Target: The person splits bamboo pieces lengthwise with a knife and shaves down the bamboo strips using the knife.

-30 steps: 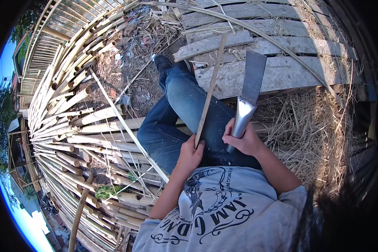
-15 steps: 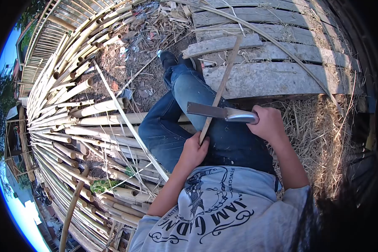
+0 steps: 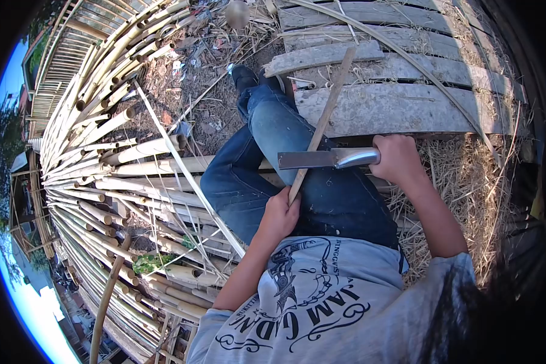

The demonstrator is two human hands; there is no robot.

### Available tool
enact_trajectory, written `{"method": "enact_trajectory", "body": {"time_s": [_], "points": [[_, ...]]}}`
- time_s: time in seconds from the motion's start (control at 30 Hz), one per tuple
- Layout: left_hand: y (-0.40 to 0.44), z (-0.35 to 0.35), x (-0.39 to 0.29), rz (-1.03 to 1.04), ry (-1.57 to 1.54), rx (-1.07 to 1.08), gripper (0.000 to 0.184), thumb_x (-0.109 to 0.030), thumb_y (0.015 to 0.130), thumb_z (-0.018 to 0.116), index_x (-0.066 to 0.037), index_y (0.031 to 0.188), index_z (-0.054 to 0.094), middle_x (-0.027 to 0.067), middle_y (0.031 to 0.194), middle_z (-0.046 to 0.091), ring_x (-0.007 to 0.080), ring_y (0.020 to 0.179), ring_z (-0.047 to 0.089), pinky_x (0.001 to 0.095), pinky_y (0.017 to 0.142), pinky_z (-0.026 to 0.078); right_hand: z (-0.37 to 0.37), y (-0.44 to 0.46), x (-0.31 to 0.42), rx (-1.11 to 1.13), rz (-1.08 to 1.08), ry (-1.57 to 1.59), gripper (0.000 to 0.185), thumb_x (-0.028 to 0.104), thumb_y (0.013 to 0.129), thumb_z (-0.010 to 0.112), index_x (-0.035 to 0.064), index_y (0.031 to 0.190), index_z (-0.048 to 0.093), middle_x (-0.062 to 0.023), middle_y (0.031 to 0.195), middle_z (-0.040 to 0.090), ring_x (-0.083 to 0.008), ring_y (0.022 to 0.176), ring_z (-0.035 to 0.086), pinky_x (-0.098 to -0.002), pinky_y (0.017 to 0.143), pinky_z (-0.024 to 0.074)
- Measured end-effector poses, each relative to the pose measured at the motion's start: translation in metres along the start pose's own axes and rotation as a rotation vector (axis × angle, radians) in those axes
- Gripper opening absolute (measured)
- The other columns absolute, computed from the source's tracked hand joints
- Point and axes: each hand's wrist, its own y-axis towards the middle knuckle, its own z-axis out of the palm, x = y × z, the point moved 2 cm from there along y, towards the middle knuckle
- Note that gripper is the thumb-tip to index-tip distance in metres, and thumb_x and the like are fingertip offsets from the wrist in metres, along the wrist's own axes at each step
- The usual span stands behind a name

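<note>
My left hand [image 3: 280,215] is closed around the lower end of a bamboo strip [image 3: 325,116], which slants up and away past my bent knee. My right hand [image 3: 398,159] grips the metal handle of a knife with a broad, square-ended blade [image 3: 306,160]. The blade lies across the strip, over my thigh, a short way above my left hand. Whether its edge touches or bites into the strip, I cannot tell. Below both hands are my jeans [image 3: 340,206].
Weathered planks [image 3: 400,109] form a platform at the upper right, with a loose board [image 3: 324,57] on it. Many bamboo poles [image 3: 145,151] are stacked at the left. Another long strip [image 3: 188,173] leans beside my leg. Straw-like shavings [image 3: 461,200] cover the right side.
My right hand and the knife have shifted to the right, away from my left hand, which stays in place on the strip. A blurred round shape has appeared at the top.
</note>
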Motion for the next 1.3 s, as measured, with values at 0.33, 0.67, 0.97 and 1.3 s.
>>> {"method": "enact_trajectory", "body": {"time_s": [0.33,0.67,0.97,1.3], "points": [[-0.007,0.008,0.014,0.041,-0.035,-0.042,0.023,-0.013,0.095,0.046,0.006,0.084,0.053,0.0205,0.061,0.052,0.0325,0.054,0.054,0.041,0.054,0.043,0.012,0.012,-0.006,0.015,-0.062,-0.056,0.019,0.017,0.06,0.067,0.0035,0.072,0.062,-0.0193,0.068,0.063,-0.0387,0.068,0.063,-0.046,0.064,0.0514],[-0.01,0.011,0.014,-0.034,-0.091,-0.022,0.023,-0.014,0.095,0.045,0.006,0.085,0.053,0.0192,0.06,0.051,0.031,0.054,0.053,0.0411,0.055,0.042,0.021,0.005,-0.001,-0.042,-0.024,-0.088,0.015,0.017,0.061,0.065,0.0054,0.07,0.061,-0.017,0.066,0.064,-0.0357,0.066,0.065,-0.0452,0.063,0.0516],[-0.009,0.008,0.005,-0.034,-0.122,-0.005,0.024,-0.014,0.097,0.046,0.006,0.085,0.052,0.0204,0.061,0.051,0.0331,0.054,0.054,0.0403,0.055,0.042,0.013,0.021,-0.014,-0.154,0.089,-0.08,0.019,0.023,0.066,0.067,0.0054,0.073,0.064,-0.0187,0.067,0.064,-0.0348,0.066,0.066,-0.0446,0.064,0.0524],[-0.006,0.01,0.003,-0.09,-0.157,0.039,0.028,-0.016,0.1,0.044,0.003,0.08,0.051,0.0006,0.062,0.042,0.0095,0.061,0.039,0.0299,0.055,0.035,0.011,0.042,-0.019,-0.067,0.087,-0.066,0.018,0.019,0.064,0.066,0.0039,0.074,0.065,-0.02,0.068,0.064,-0.0382,0.069,0.065,-0.0461,0.067,0.0525]]}}
